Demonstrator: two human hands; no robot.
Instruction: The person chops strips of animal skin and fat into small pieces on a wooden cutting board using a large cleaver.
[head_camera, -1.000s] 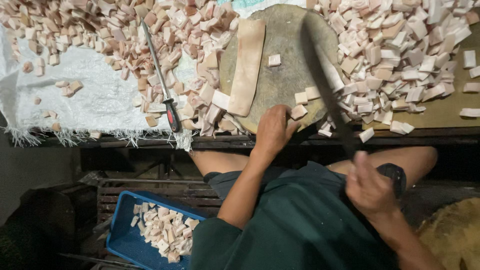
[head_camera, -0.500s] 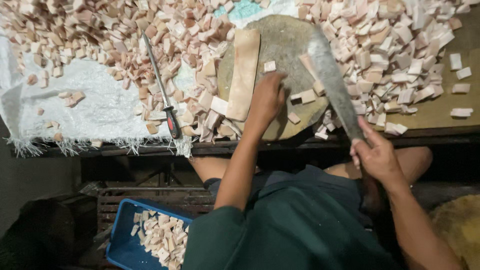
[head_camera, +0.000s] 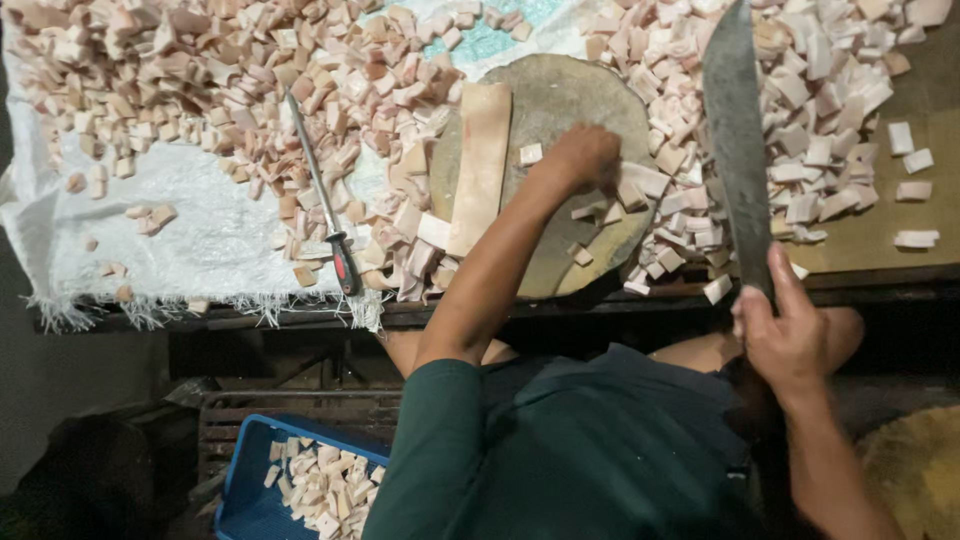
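Cubes (head_camera: 200, 95) of pale pink-and-white meat already lie heaped across the white sheet (head_camera: 210, 245) and around the round chopping block (head_camera: 560, 95), while one long uncut strip (head_camera: 482, 165) rests on the block's left half. The left hand (head_camera: 585, 155) lies curled, palm down, among loose pieces at the block's right edge; the right hand (head_camera: 785, 340) grips the cleaver (head_camera: 738, 140), blade pointing far. Against the earlier frames, the cleaver stands higher and more upright, and the left hand sits farther onto the block.

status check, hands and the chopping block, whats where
Right hand grips cleaver, blade raised over cut pieces. Left hand on round block, among small pieces. Long uncut strip lies beside it. Sharpening steel off to the side.
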